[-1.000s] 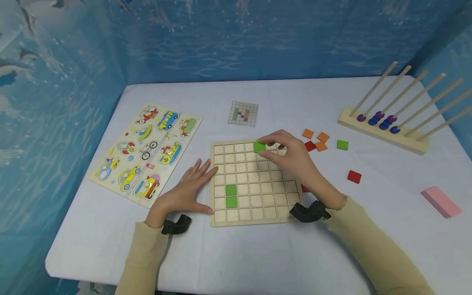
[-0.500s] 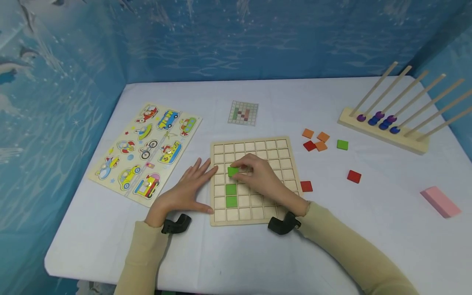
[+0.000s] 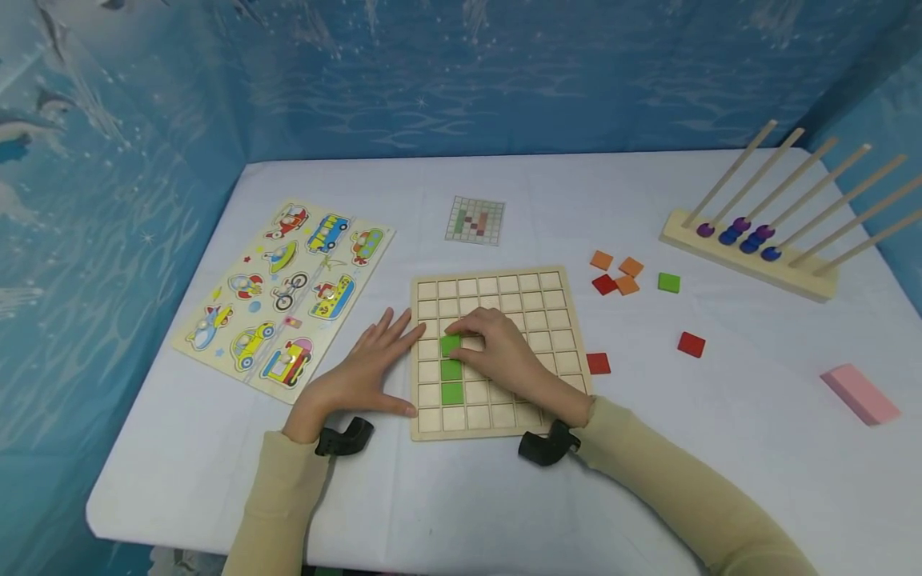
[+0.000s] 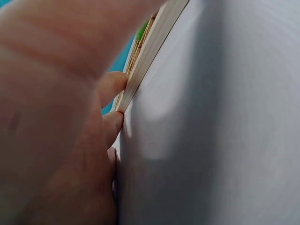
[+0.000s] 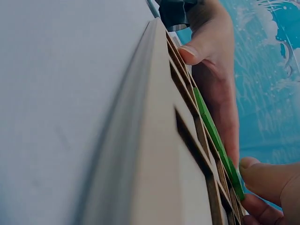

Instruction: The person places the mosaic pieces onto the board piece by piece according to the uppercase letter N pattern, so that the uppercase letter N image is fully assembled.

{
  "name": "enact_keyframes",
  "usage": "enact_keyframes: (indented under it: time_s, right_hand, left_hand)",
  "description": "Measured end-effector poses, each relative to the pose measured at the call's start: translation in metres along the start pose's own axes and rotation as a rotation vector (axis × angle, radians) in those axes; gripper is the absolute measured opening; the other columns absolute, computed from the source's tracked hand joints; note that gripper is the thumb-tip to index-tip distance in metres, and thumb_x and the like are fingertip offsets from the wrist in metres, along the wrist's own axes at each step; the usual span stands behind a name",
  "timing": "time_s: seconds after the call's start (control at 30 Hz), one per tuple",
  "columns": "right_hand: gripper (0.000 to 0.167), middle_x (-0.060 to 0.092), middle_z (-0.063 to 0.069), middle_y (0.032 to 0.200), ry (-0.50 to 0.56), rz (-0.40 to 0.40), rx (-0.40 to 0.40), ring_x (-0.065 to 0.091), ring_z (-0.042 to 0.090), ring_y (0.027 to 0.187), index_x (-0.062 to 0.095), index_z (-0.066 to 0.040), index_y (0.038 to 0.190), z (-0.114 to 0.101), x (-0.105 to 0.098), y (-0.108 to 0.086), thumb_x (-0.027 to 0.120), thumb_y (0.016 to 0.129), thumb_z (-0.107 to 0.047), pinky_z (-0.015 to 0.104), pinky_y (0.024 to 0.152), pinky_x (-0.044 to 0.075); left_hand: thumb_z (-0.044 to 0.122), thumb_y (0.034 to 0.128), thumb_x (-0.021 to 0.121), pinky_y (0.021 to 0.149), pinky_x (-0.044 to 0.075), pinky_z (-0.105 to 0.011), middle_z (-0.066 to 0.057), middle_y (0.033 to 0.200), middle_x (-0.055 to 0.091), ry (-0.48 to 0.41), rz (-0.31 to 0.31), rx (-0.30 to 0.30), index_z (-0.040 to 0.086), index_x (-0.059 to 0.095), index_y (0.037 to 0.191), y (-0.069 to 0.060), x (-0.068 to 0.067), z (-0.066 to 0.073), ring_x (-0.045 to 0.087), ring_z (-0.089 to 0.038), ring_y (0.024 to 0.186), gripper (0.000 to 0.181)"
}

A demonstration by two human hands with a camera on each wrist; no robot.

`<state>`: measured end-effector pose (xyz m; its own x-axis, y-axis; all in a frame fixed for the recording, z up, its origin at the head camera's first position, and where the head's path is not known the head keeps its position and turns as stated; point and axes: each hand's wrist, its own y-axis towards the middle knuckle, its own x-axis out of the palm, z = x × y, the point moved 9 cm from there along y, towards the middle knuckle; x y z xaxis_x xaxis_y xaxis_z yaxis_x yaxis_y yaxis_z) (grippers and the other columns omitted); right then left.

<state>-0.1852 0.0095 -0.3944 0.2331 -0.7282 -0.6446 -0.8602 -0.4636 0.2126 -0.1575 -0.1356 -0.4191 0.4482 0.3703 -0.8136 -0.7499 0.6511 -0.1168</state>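
Note:
A wooden grid board lies flat on the white table. My right hand pinches a green square tile between thumb and fingers, at a cell in the board's second column from the left. Just below it, two more green tiles sit in neighbouring cells of that column. My left hand lies spread at the board's left edge, fingertips and thumb touching it. In the left wrist view, fingertips touch the board's side wall. The right wrist view shows the row of green tiles edge-on beneath the right fingertips.
Loose orange tiles, red tiles and a green tile lie right of the board. A pattern card lies behind it. Left is a vehicle puzzle; right are a bead peg stand and a pink block.
My right hand has carried the green tile from the board's top edge leftward and down to the cell above the two green tiles. The left hand stays at the board's edge.

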Motion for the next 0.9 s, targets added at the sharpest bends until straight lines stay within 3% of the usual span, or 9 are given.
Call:
enact_keyframes:
  time_s: [0.4,0.57,0.67,0.77,0.9]
  right_hand:
    - [0.026,0.065,-0.001,0.101,-0.051,-0.004,-0.021,0.051,0.016,0.089,0.071,-0.01,0.103,-0.002,0.0,0.0,0.077,0.078,-0.013,0.031,0.078,0.041]
    - [0.024,0.066,-0.001,0.1,-0.022,0.006,-0.014,0.053,0.017,0.089,0.071,-0.009,0.104,-0.004,-0.007,0.001,0.075,0.08,-0.01,0.031,0.076,0.043]
    - [0.024,0.066,0.001,0.101,0.026,0.047,0.005,0.055,0.019,0.092,0.071,-0.007,0.105,-0.006,-0.027,0.003,0.074,0.08,-0.007,0.035,0.078,0.045]
    - [0.024,0.066,0.003,0.102,0.054,0.123,0.026,0.056,0.02,0.094,0.07,-0.005,0.106,-0.002,-0.064,0.002,0.072,0.082,-0.006,0.042,0.08,0.045]
    - [0.024,0.065,0.006,0.103,0.033,0.259,0.09,0.056,0.021,0.092,0.068,-0.006,0.109,0.031,-0.127,-0.015,0.069,0.086,-0.011,0.041,0.076,0.041]
  left_hand:
    - [0.048,0.0652,0.082,0.108,0.0,-0.05,-0.012,0.155,0.002,0.006,0.004,-0.001,0.009,0.02,0.15,0.003,0.0,-0.001,-0.012,-0.03,0.139,0.112]
    - [0.048,0.0651,0.082,0.108,0.0,-0.05,-0.012,0.155,0.002,0.0,0.007,0.001,0.008,0.02,0.15,0.003,-0.001,-0.001,-0.011,-0.031,0.138,0.112]
    - [0.047,0.065,0.082,0.108,0.0,-0.05,-0.013,0.155,0.002,0.002,0.008,-0.004,0.008,0.02,0.15,0.002,-0.001,-0.001,-0.011,-0.031,0.138,0.112]
    - [0.047,0.0645,0.082,0.108,0.0,-0.05,-0.012,0.155,0.002,0.004,0.009,-0.009,0.008,0.02,0.15,0.001,0.0,-0.002,-0.011,-0.031,0.138,0.112]
    - [0.048,0.0642,0.082,0.108,0.0,-0.05,-0.012,0.155,0.002,0.004,0.005,-0.009,0.008,0.02,0.15,0.001,0.0,-0.002,-0.011,-0.031,0.138,0.113]
